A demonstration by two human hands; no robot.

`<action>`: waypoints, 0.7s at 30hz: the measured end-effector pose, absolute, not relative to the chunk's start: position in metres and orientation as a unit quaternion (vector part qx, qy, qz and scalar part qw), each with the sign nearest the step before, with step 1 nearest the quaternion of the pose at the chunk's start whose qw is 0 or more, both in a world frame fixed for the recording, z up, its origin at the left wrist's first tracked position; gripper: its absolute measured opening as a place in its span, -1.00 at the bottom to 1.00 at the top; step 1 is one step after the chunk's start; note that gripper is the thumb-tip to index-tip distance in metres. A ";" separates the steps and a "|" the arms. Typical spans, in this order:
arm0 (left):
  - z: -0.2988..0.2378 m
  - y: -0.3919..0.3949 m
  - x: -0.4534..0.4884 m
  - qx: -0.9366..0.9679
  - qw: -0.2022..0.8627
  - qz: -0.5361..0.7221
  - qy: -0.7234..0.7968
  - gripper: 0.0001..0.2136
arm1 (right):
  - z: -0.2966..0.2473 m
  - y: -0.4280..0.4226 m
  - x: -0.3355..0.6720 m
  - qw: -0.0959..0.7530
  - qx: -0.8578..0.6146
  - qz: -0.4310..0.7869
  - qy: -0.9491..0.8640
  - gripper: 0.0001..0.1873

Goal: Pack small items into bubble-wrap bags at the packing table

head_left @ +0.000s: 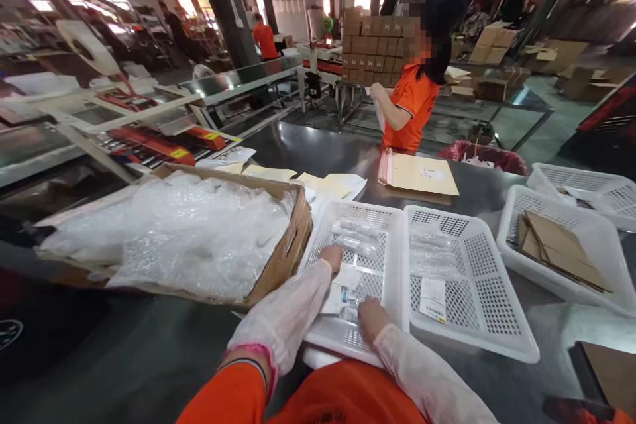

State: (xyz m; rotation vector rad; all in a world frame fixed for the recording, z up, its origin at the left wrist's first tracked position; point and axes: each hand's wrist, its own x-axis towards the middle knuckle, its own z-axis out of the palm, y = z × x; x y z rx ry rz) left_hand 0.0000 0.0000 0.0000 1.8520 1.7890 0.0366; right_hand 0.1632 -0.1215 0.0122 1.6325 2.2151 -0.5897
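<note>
Both of my hands are inside a white perforated plastic basket [395, 238]. My left hand [332, 260] is closed at its left side, beside a white slip of paper [332, 298]; whatever its fingers hold is hidden. Lower and to the right, my right hand [371, 319] curls beside a small clear package [349, 305] with a blue mark. Its fingertips are hidden, so I cannot make out what they grip. Bubble-wrapped items [355, 238] lie at the basket's far end. Sheer white sleeve covers reach my wrists.
A carton of bubble wrap [293, 245] stands left. To the right are a second basket [497, 278] with wrapped items and a card, and a basket of flat cardboard [561, 248]. Yellow envelopes [422, 172] lie ahead, near a person in orange [412, 106].
</note>
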 end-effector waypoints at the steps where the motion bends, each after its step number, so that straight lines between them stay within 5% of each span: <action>1: 0.004 0.001 -0.002 0.678 0.286 0.033 0.676 -0.77 | 0.015 -0.121 0.168 0.154 0.581 -0.206 0.773 -0.58; 4: 0.021 -0.001 -0.005 0.641 0.303 0.116 0.695 -0.79 | 0.028 -0.115 0.186 0.099 0.603 -0.212 0.762 -0.66; 6: 0.034 -0.011 -0.001 0.611 0.314 0.189 0.702 -0.83 | 0.037 -0.108 0.197 -0.039 0.614 -0.295 0.731 -0.74; 9: 0.049 -0.041 0.016 0.563 0.360 0.292 0.684 -0.82 | 0.047 -0.098 0.203 -0.289 0.569 -0.490 0.594 -0.58; 11: 0.053 -0.065 0.032 0.539 0.403 0.343 0.655 -0.81 | 0.052 -0.093 0.198 -0.355 0.557 -0.531 0.531 -0.46; 14: 0.049 -0.094 0.047 0.473 0.495 0.445 0.577 -0.78 | 0.068 -0.088 0.182 -0.340 0.590 -0.442 0.584 -0.53; 17: 0.037 -0.106 0.040 0.284 0.633 0.566 0.446 -0.68 | 0.107 -0.078 0.157 -0.193 0.537 -0.336 0.749 -0.74; 21: 0.021 -0.117 0.013 0.088 0.696 0.574 0.422 -0.66 | 0.176 -0.053 0.088 -0.122 0.397 -0.201 0.887 -0.85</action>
